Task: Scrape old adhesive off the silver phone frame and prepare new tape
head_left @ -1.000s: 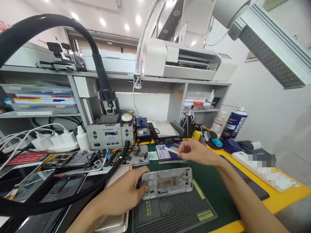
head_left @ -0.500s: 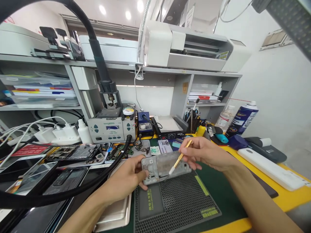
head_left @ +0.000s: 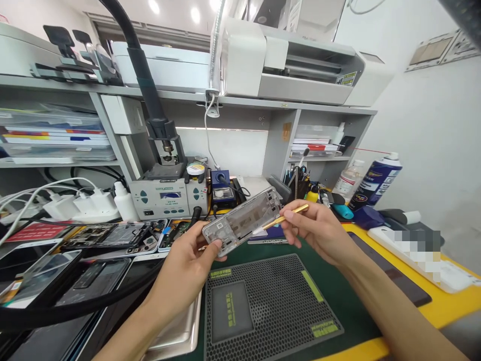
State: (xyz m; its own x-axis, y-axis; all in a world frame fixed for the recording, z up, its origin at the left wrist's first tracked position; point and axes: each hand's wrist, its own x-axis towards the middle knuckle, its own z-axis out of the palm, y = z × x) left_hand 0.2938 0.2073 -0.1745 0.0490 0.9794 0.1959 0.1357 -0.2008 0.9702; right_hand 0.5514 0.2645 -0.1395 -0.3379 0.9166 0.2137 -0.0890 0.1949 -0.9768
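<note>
My left hand (head_left: 197, 253) grips the lower left end of a grey phone frame (head_left: 246, 220), thumb on its inner face. The frame is tilted, its right end raised, above the bench mat. Pinched in the fingers of my right hand (head_left: 310, 228) is a brush with a gold handle (head_left: 287, 214). Its pale tip (head_left: 259, 231) is at the lower long edge of the frame; whether it touches I cannot tell. Below both hands lies a black honeycomb-patterned pad (head_left: 274, 301) with yellow-green lettering.
Several phones and phone parts (head_left: 93, 276) crowd the left side, crossed by a black hose (head_left: 124, 291). A hot-air station (head_left: 169, 198) stands behind them. At right are a blue spray can (head_left: 376, 180), a clear bottle (head_left: 347, 178) and a long white device (head_left: 406, 255).
My left hand has lifted the phone frame and tilted its right end up. My right hand has moved with it, and the brush now lies at a flatter angle.
</note>
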